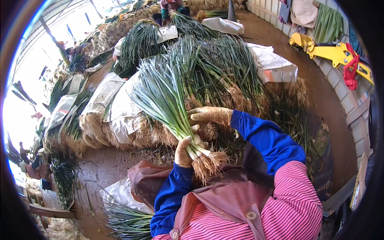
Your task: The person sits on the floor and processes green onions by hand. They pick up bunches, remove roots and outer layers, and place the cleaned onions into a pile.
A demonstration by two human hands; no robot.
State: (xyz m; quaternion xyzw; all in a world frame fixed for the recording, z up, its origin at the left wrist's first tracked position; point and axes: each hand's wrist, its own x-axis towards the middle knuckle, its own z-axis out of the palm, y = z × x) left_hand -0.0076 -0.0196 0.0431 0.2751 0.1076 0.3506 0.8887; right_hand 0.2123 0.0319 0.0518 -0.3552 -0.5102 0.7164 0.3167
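Observation:
A bunch of green onions (172,111) with white stems and brown roots lies across my gloved left hand (183,152), whose fingers wrap the stems just above the roots. The leaves point up and to the left, away from me. My right hand (211,115), in a tan glove, is at the right side of the stems, fingers bent; whether it grips a stalk is hidden. Behind the bunch lies a wide heap of more green onions (219,66), roots toward me. A brown apron (228,198) covers my lap under the roots.
White sacks (276,66) lie on and between the heaps. More green onions (129,222) rest on the floor at my lower left. Loose leaves (288,117) are piled on the right. A yellow machine arm (333,54) stands by the wall. Another person (172,7) works at the far end.

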